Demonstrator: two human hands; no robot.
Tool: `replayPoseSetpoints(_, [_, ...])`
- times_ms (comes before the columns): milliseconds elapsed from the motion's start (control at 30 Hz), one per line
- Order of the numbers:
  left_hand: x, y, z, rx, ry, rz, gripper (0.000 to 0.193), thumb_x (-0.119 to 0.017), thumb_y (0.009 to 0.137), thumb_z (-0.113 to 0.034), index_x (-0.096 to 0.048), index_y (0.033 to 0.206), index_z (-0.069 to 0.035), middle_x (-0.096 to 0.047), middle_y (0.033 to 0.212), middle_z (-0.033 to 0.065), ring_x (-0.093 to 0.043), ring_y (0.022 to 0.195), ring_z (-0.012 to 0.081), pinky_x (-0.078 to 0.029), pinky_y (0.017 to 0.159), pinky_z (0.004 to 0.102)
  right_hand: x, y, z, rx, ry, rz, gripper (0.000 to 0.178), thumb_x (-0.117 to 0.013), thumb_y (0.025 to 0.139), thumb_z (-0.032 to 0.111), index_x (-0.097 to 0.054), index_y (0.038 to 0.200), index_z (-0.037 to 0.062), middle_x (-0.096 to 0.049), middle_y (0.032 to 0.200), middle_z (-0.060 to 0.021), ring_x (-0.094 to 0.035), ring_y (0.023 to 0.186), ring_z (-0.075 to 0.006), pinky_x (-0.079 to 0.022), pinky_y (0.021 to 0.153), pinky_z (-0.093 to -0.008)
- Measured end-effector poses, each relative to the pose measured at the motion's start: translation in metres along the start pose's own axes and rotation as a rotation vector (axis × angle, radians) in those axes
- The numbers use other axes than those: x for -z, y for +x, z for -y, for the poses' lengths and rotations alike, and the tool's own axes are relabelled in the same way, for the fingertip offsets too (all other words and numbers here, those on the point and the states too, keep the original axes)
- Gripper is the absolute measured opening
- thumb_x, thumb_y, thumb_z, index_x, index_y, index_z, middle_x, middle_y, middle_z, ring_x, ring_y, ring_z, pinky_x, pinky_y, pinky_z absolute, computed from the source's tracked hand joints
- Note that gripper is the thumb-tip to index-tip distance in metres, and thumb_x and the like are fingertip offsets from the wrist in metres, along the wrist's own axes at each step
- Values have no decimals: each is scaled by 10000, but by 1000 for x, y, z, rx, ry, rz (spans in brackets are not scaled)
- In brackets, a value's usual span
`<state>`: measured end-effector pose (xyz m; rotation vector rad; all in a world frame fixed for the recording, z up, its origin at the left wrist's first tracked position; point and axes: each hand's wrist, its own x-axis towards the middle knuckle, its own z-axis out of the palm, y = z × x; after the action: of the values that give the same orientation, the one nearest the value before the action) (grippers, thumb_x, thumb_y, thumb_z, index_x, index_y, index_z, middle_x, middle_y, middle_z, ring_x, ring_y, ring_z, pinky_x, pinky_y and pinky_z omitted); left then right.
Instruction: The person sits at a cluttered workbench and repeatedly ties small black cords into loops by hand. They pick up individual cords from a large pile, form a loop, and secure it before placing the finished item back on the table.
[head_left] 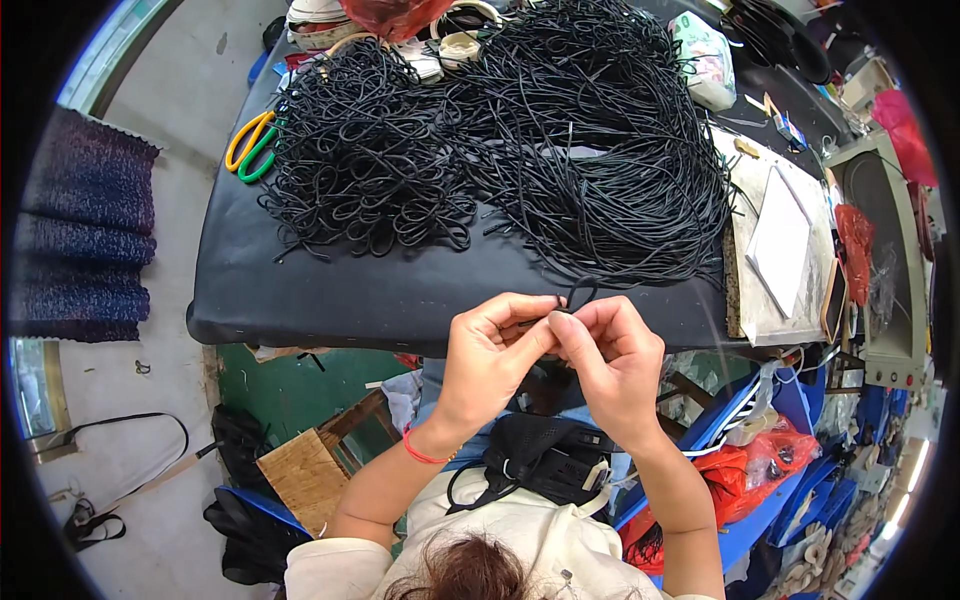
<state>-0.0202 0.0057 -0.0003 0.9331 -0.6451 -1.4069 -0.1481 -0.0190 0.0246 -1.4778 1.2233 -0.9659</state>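
A thin black cord (583,288) is pinched between my two hands just off the near edge of the table, and a small loop of it stands up above my fingertips. My left hand (492,352) closes on it with thumb and forefinger, a red string round that wrist. Meeting it tip to tip, my right hand (612,362) grips the same cord. My fingers hide most of the cord. Beyond them lie a heap of looped black cords (370,160) on the left and a larger pile of long black cords (600,150) on the right.
Scissors with yellow and green handles (256,147) lie at the table's left edge (225,270). A worn board with a white plate (782,245) is on the right. Below stand a wooden stool (300,475) and a blue bin (740,530) holding red bags.
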Motion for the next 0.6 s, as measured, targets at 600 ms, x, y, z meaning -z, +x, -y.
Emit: replayPoseSetpoints(600, [3, -3, -18, 172, 273, 176, 287, -654, 794, -21, -550, 1059, 14, -631, 903, 30, -576, 827, 63, -456, 688, 200, 10, 16, -7, -196, 270, 47, 131, -641, 833, 137, -650, 815, 9, -579, 771, 16, -499, 696, -29, -394, 620, -184])
